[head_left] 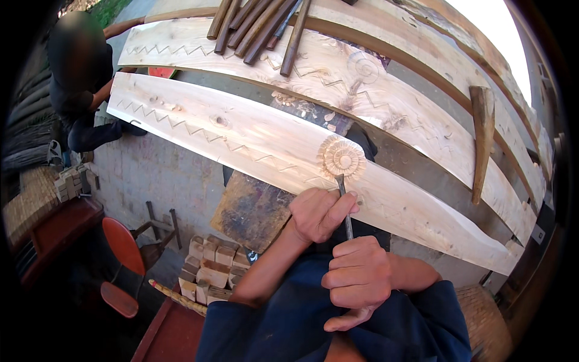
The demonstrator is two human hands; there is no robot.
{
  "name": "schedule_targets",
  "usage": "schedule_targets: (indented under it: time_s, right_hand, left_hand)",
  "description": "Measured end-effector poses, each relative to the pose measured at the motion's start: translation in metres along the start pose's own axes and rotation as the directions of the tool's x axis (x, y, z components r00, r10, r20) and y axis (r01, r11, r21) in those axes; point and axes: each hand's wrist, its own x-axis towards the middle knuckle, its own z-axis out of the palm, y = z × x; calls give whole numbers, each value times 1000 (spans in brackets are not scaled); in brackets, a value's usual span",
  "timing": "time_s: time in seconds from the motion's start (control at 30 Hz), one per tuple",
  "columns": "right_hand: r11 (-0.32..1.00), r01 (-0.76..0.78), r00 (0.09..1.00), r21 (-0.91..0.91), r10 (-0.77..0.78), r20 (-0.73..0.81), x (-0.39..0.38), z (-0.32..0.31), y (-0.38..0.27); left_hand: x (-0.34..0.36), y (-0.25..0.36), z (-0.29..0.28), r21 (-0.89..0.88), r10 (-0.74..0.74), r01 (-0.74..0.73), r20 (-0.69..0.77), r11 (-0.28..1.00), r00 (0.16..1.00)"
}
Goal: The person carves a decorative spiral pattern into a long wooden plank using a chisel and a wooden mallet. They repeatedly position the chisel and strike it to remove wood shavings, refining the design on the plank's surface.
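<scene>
A long pale wooden board [259,140] lies across in front of me, marked with a zigzag line. On it sits a carved round spiral rosette [342,159] with a ridged rim. The metal tip of a carving gouge [348,224] meets the rosette's near edge. My left hand [322,214] rests on the board's near edge, its fingers closed round the gouge's shaft. Lower down, my right hand [360,280] is wrapped round the tool's rear end, hiding its handle.
Several wooden-handled tools [259,27] lie on a second carved board [199,42] beyond. A wooden mallet [482,142] rests at the right. Wood chips [301,108] lie between the boards. Another person [75,84] sits far left. Wood blocks [211,269] and a red chair [123,246] stand lower left.
</scene>
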Motion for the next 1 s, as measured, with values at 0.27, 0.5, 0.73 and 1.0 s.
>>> schedule_targets:
  time_s: [0.27, 0.5, 0.73, 1.0]
  right_hand:
    - [998, -42, 999, 45, 41, 10, -3, -11, 6]
    - [990, -60, 997, 127, 65, -38, -2, -11, 8]
    - [990, -67, 997, 128, 72, -34, -2, -11, 11]
    - [965, -61, 998, 256, 67, -17, -2, -23, 22]
  left_hand:
    - [0, -9, 8, 8, 53, -52, -37, 999, 998]
    - [2, -9, 10, 17, 44, -43, -39, 999, 998]
    - [4, -8, 11, 18, 30, -29, -53, 999, 998]
    - [5, -1, 10, 58, -50, 52, -47, 997, 998]
